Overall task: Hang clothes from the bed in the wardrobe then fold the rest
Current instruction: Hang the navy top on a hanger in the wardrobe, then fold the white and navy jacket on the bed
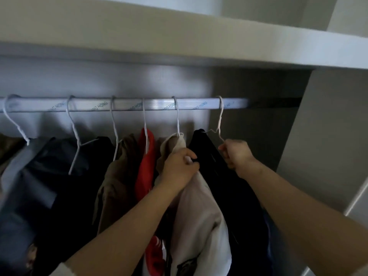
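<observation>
While both hands work at the far right of the rail (159,104), the hanging part of the job looks well under way. Six wire hangers hook over the rail. From the right they carry a black garment (229,186), a beige garment (195,206), a red garment (145,166) and an olive garment (117,186), with darker and grey clothes further left.

The right hand (237,156) is curled round the near shoulder of the last hanger (220,120), whose hook sits on the rail. The left hand (180,168) pinches the black garment's other shoulder, just beside the beige one; something white shows between its fingers, but I cannot tell what. This looks like the final straightening of a piece on its hanger inside the wardrobe (328,136).

Neither the bed nor any folded pile is in view, so what is left to hang or fold cannot be judged.

Blue print repeats along the rail; only "HONG" reads clearly, and the letters before it are blurred.
</observation>
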Demonstrator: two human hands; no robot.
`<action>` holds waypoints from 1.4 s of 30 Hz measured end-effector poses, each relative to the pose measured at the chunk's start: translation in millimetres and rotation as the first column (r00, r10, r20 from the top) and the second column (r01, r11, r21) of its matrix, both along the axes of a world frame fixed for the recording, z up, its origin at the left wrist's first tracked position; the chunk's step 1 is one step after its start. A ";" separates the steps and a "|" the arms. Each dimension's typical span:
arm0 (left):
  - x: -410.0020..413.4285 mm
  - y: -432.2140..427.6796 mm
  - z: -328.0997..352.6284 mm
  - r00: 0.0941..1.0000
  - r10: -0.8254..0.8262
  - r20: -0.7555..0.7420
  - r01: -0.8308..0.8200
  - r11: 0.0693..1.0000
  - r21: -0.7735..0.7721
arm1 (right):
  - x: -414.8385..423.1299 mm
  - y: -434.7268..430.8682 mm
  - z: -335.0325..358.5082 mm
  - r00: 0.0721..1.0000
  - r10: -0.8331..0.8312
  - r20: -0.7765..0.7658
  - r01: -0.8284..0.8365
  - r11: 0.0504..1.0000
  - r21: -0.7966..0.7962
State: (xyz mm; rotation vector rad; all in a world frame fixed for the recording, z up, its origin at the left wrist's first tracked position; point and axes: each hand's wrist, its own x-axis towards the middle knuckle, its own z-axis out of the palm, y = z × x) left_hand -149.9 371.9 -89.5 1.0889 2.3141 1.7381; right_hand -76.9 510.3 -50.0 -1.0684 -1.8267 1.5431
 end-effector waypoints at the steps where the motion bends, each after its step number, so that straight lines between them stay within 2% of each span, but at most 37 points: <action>1: 1.0 0.3 -1.6 1.000 -0.005 0.017 0.005 1.000 0.007 | -0.7 -0.4 -1.9 1.000 -0.003 0.000 0.003 1.000 0.022; 5: 6.3 -5.6 -4.7 0.995 -0.033 0.092 0.030 0.999 0.034 | 1.1 -4.2 -6.1 0.999 -0.051 -0.013 0.053 0.979 0.195; 8: 10.8 -19.0 -4.9 0.981 -0.055 0.185 0.047 0.998 0.050 | 10.0 -18.1 1.0 0.987 -0.123 -0.103 0.143 0.966 0.214; 12: 24.9 -42.5 2.2 0.963 -0.113 0.245 0.087 0.990 0.112 | 27.3 -61.5 1.5 0.976 -0.208 -0.065 0.217 0.905 0.365; 15: 38.9 -66.1 7.4 0.940 -0.183 0.287 0.138 0.976 0.170 | 46.9 -103.5 -8.3 0.961 -0.245 -0.129 0.276 0.878 0.392; 17: 49.9 -84.1 7.6 0.914 -0.224 0.338 0.164 0.967 0.197 | 66.5 -130.6 -15.6 0.936 -0.284 -0.208 0.342 0.872 0.351; 20: 76.0 -112.5 -3.1 0.861 -0.281 0.425 0.200 0.954 0.225 | 104.7 -165.4 -33.6 0.885 -0.351 -0.307 0.419 0.888 0.192; 25: 154.3 -149.0 -32.1 0.768 -0.432 0.473 0.438 0.893 0.104 | 193.0 -225.9 -86.0 0.844 -0.493 -0.210 0.498 0.866 -0.033; 29: 237.9 -164.5 -61.3 0.654 -0.537 0.533 0.649 0.760 -0.031 | 282.1 -278.1 -128.1 0.744 -0.660 -0.106 0.641 0.749 -0.169; 35: 380.4 -200.3 -101.0 0.486 -0.641 0.594 0.851 0.501 -0.156 | 430.5 -363.8 -166.5 0.482 -0.876 -0.022 0.820 0.459 -0.341; 38: 466.8 -232.1 -113.6 0.374 -0.714 0.592 0.926 0.322 -0.196 | 511.0 -417.2 -176.3 0.348 -0.937 -0.015 0.870 0.329 -0.368; 42: 597.5 -298.4 -125.9 0.169 -0.771 0.615 0.977 0.051 -0.205 | 633.6 -510.9 -186.7 0.121 -0.992 0.029 0.927 0.103 -0.362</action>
